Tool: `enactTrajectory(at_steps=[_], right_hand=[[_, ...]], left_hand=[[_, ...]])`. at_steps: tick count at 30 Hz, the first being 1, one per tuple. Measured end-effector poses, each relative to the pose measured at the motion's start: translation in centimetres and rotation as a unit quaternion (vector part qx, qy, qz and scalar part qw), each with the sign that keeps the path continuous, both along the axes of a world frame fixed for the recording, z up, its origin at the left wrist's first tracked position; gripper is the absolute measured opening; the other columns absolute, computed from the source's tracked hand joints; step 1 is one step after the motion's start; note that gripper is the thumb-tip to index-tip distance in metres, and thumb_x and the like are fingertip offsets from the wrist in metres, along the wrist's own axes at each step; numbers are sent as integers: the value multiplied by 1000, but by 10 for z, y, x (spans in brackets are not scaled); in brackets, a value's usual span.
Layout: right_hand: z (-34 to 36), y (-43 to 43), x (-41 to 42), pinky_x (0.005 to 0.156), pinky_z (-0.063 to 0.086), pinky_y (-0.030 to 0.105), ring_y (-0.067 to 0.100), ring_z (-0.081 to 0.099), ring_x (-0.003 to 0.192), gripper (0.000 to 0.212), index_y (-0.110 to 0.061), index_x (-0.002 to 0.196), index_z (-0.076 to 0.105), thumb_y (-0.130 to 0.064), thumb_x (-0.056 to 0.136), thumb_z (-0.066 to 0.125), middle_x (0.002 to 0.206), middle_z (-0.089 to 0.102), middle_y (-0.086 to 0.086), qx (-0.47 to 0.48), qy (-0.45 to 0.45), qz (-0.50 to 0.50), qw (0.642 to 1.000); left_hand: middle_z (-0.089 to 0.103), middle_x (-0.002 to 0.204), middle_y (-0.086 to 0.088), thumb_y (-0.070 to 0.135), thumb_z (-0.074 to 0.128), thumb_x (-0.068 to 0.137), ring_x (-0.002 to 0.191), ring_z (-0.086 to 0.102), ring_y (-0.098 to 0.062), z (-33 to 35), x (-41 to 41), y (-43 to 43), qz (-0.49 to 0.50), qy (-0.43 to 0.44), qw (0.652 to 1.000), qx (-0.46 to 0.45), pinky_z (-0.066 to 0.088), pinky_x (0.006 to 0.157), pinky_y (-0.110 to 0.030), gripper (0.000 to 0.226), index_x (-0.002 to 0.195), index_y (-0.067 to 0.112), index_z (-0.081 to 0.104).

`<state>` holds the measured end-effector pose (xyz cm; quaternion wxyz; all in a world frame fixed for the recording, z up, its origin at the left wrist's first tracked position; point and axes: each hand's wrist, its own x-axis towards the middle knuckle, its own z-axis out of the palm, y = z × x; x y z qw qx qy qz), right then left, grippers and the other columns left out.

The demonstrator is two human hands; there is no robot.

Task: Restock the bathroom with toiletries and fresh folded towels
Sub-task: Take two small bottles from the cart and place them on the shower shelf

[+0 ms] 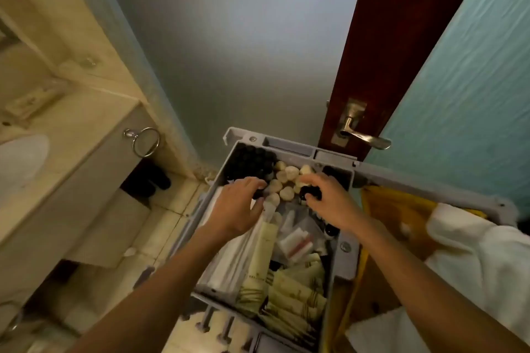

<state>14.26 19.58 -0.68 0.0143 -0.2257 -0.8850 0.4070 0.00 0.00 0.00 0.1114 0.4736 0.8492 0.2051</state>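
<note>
- Near end of the grey tray [344,264]: pale green sachets [289,292] lying in a stack.
- Right of the tray, white towels [473,252] in a heap.
- Left hand [235,206] is down among the bottles, fingers bent; can't tell if it grips anything.
- Right hand [329,200] is curled round a black-capped bottle [311,193].
- Far end: black caps [248,163], and cream caps [286,178] between the hands.
</note>
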Motion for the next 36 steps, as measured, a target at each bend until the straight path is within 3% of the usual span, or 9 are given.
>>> enactTrajectory(at_steps=[5, 11, 16, 18, 21, 24, 27, 36], right_hand=[[-14, 8, -18, 101, 37, 39, 23, 46, 124, 40, -28, 128, 57, -19, 90, 63, 132, 56, -2, 184, -52, 72, 979], [-23, 10, -28, 100, 23, 37, 20, 44, 125, 29, -32, 123, 60, -25, 95, 56, 129, 58, -7, 279, -91, 105, 950], [-18, 13, -30, 104, 22, 38, 19, 48, 122, 25, -31, 118, 62, -27, 93, 62, 124, 62, -8, 241, -61, 78, 965], [-13, 13, -31, 102, 30, 39, 20, 54, 116, 25, -30, 116, 63, -25, 92, 64, 119, 64, -5, 212, -27, 60, 975], [-2, 8, -30, 89, 49, 32, 11, 61, 100, 28, -25, 117, 64, -19, 91, 68, 115, 65, -5, 70, 28, 3, 997], [6, -5, -28, 81, 45, 14, -5, 58, 94, 28, -25, 117, 64, -15, 91, 67, 113, 62, -13, -37, 57, -44, 997], [6, -21, -27, 85, 49, 17, 1, 61, 101, 27, -23, 116, 66, -16, 90, 69, 112, 65, -10, -103, 68, -86, 989], [7, -53, -36, 86, 52, 22, 7, 63, 102, 23, -24, 113, 67, -16, 91, 68, 109, 67, -5, -147, 70, -179, 970]], left_hand=[[56, 136, 3, 28, 55, 95, 126, 50, -15, -9, 6, -1, 31, -23, 999, -16, 40, 106, -33, 39, 134, 22, 54], [57, 136, 0, 24, 56, 94, 128, 49, -17, -13, 3, -6, 47, -20, 999, -15, 39, 107, -34, 39, 133, 20, 55], [57, 137, 3, 25, 54, 94, 129, 47, -15, -16, -6, -9, 55, -15, 998, -25, 36, 109, -34, 39, 133, 23, 54], [57, 136, 3, 24, 54, 94, 128, 48, -15, -16, -13, -8, 51, -7, 998, -25, 35, 109, -32, 39, 133, 22, 55], [60, 131, 4, 23, 56, 94, 124, 51, -14, -16, -23, -8, 45, 14, 999, -18, 36, 105, -30, 34, 128, 22, 59], [61, 126, 5, 24, 58, 92, 121, 53, -16, -19, -38, -9, 49, 23, 998, -17, 42, 105, -38, 33, 125, 24, 60], [58, 127, 4, 24, 60, 90, 121, 51, -17, -23, -53, -6, 30, 37, 998, -38, 40, 103, -35, 36, 127, 23, 59], [52, 125, 4, 29, 60, 92, 117, 48, -18, -36, -80, 14, -51, 81, 995, -39, 38, 100, -33, 38, 129, 24, 56]])
